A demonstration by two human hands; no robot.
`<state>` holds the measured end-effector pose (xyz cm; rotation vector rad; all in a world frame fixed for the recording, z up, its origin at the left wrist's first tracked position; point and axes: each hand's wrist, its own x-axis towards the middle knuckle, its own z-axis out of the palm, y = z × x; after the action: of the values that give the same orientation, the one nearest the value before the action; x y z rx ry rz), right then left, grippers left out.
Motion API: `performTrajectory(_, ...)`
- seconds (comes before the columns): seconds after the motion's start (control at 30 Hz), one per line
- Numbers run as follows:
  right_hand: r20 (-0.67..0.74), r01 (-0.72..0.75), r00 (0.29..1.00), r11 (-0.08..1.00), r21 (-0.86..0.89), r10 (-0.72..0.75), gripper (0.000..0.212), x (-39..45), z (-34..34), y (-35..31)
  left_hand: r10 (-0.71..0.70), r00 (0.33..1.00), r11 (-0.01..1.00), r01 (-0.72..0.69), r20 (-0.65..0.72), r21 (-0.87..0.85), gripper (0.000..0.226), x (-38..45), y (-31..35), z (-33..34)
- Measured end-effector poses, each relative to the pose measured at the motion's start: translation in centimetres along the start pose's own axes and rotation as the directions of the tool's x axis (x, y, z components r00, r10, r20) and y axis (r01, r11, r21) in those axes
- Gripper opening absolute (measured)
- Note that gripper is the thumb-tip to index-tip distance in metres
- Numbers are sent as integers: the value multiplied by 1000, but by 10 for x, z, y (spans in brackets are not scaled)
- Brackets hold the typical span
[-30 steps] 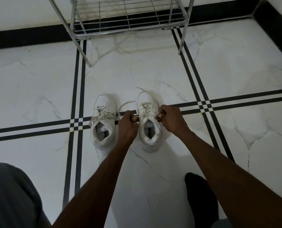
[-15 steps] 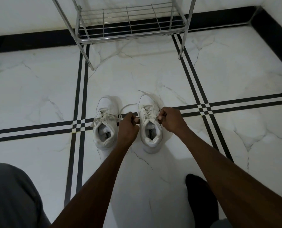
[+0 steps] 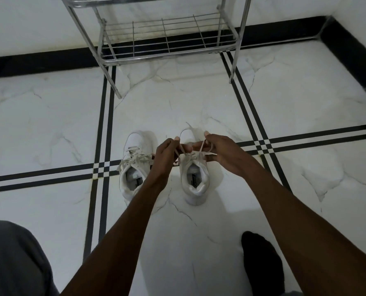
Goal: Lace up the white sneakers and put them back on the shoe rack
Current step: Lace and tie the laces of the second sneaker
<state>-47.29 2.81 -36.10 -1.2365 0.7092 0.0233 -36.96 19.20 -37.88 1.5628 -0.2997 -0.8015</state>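
Right sneaker (image 3: pixel 193 178) being tied — rack (image 3: pixel 167 39) still bare.
Lace ends (image 3: pixel 201 149) are pinched by left hand (image 3: pixel 167 155) and right hand (image 3: pixel 224 152); a knot is judged next.

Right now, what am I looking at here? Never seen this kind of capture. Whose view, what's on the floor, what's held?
There is no robot: this is one wide-angle camera worn on a person's head, looking forward and down at their own bare arms. The left hand and right hand each pinch an end of the lace of the right-side sneaker, apparently tying it. The other sneaker stands beside it on the white marble floor, its laces lying loosely on top. Behind them stands a metal shoe rack; the shelf in view holds nothing. At the bottom edge you see a grey-clad knee and a foot in a dark sock.
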Motion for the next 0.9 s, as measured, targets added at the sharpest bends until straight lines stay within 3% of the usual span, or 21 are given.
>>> performTrajectory(0.13, -58, 68, 996, 995, 70, -64, 28, 2, 2, 0, 4, 1000, 1000, -3, -20, 23, 33, 0, 3, 6)
performTrajectory(0.27, -41, 141, 989, 988, -67, -144, 23, 9, 4, 8, 61, 998, 995, -61, -2, 74, 32, 1, 3, 8)
performTrajectory(0.47, -56, 146, 985, 954, -264, -166, 38, 19, 10, 6, 113, 994, 975, -114, 15, 190, 27, 7, -2, 9)
performTrajectory(0.63, -185, 91, 971, 951, -295, -151, 23, 24, 12, 7, 160, 985, 940, -173, 67, 294, 22, 10, -1, 7)
performTrajectory(0.77, -258, 79, 954, 959, -271, -152, 12, 30, 15, 7, 216, 965, 883, -259, 149, 392, 37, 16, -2, 6)
performTrajectory(0.9, -188, 125, 963, 941, -315, -191, 11, 29, 15, 10, 258, 942, 806, -332, 213, 490, 50, 15, 4, 7)
